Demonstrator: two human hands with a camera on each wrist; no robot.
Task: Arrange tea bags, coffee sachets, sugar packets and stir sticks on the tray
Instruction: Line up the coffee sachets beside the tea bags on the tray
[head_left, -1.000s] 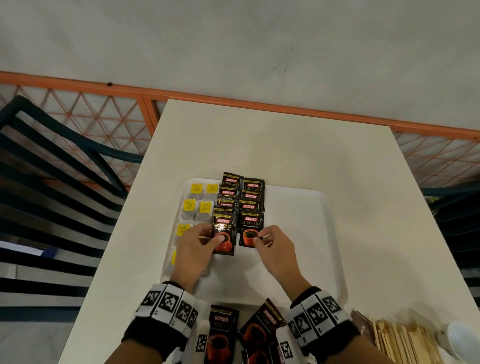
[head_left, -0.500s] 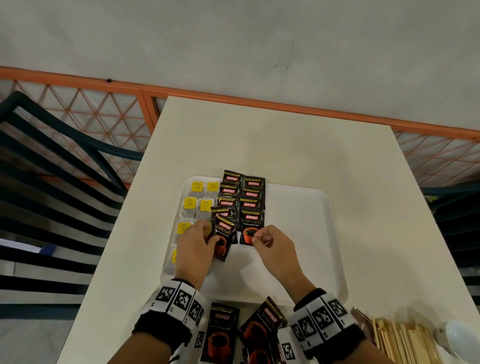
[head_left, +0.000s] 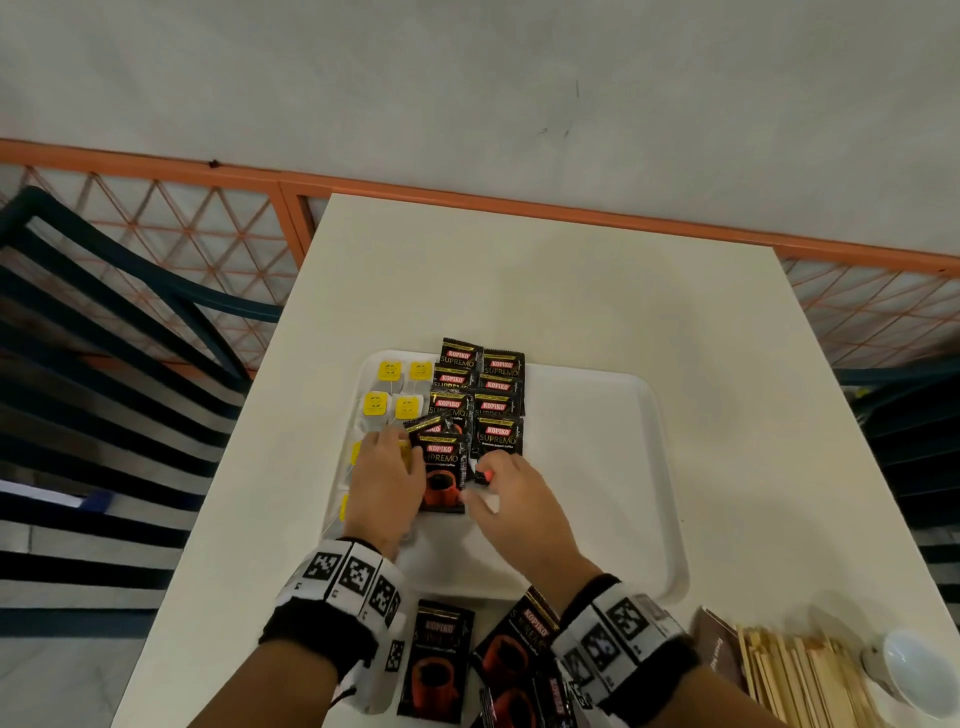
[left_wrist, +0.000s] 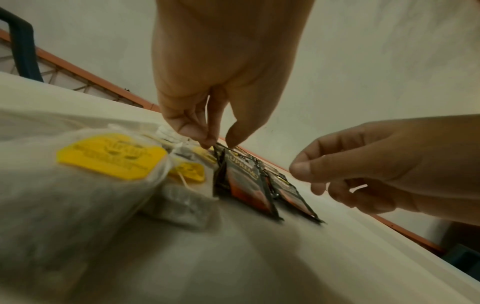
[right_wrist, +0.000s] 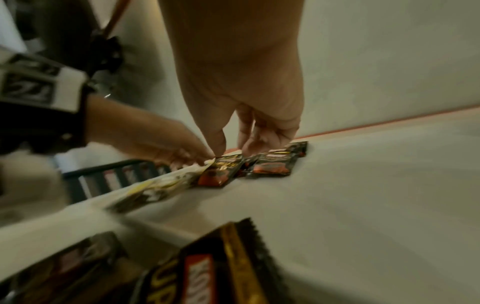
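Note:
A white tray (head_left: 597, 467) lies on the table. Tea bags (head_left: 389, 405) with yellow tags fill its left side, and beside them black coffee sachets (head_left: 498, 405) overlap in two columns. My left hand (head_left: 410, 447) pinches the top edge of the front sachet (head_left: 441, 467) of the left column, seen closer in the left wrist view (left_wrist: 221, 145). My right hand (head_left: 485, 475) rests its fingertips on the lower end of the right column's front sachet (head_left: 498, 439). In the right wrist view, its thumb and fingers (right_wrist: 249, 148) come down spread apart.
Loose coffee sachets (head_left: 436, 660) lie on the table just before the tray. Wooden stir sticks (head_left: 800, 680), a brown packet (head_left: 719, 649) and a white cup (head_left: 914, 670) sit at the front right. A dark chair (head_left: 130, 322) and an orange railing (head_left: 519, 208) border the table.
My left hand has turned its sachet from a tilt to straight and drawn it a little nearer in the left column. The right hand has stayed on the neighbouring sachet.

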